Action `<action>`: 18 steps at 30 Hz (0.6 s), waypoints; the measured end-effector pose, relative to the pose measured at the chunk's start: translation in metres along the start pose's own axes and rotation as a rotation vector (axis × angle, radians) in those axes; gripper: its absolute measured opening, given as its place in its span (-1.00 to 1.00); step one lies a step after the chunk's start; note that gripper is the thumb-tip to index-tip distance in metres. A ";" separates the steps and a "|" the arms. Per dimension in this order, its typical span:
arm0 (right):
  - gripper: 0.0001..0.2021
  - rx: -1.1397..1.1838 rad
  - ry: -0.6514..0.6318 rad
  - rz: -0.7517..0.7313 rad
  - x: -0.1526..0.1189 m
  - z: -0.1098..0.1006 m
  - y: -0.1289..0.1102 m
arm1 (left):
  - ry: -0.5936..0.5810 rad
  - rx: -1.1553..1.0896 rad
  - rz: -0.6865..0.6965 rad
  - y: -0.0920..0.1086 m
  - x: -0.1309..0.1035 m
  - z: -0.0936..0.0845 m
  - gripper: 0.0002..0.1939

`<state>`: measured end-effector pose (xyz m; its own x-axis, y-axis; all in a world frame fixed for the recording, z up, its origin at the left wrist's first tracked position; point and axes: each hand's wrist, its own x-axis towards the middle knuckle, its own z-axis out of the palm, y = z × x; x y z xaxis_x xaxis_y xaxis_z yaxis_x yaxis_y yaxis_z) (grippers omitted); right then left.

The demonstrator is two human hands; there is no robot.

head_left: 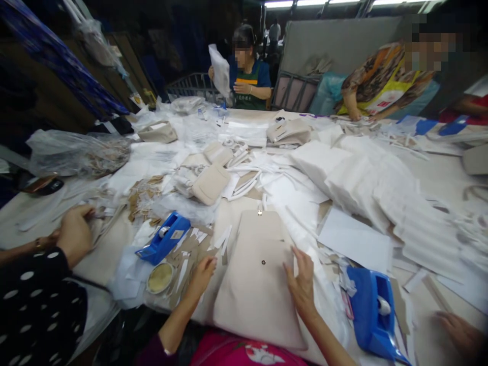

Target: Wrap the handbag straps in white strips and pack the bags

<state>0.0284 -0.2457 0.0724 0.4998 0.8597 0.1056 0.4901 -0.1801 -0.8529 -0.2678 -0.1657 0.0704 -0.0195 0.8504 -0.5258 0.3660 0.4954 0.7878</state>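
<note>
A beige handbag [253, 295] lies flat in front of me, its flap spread upward, with a metal clasp [260, 212] at the top and a round snap [263, 262] near the middle. My right hand [303, 282] rests at the bag's right edge with thumb and fingers apart. Left of the bag, apart from it, my left hand [203, 274] has its fingers curled together; whether anything small is between them cannot be made out. Near that hand are a blue tape dispenser [168, 239], a round tin [160, 278] and white paper strips [224, 239].
Another blue tape dispenser [371, 310] stands at right, below stacked white foam sheets [366, 178]. More beige bag pieces [211, 183] lie mid-table. A co-worker's hand [76, 234] works at left, another person's hand [459, 325] at right; two people stand across the table.
</note>
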 end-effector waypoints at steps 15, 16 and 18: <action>-0.60 0.126 -0.095 0.301 0.035 0.012 -0.014 | 0.112 0.427 0.230 0.047 0.047 0.076 -0.76; -0.57 0.144 -0.112 0.311 0.033 0.012 -0.012 | 0.109 0.409 0.228 0.044 0.048 0.076 -0.77; -0.51 0.158 -0.143 0.308 0.030 0.012 -0.009 | 0.105 0.363 0.217 0.039 0.050 0.078 -0.77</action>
<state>0.0307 -0.2127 0.0770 0.4967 0.8367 -0.2307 0.2104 -0.3740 -0.9033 -0.1821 -0.1179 0.0503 0.0061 0.9505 -0.3106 0.6748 0.2253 0.7028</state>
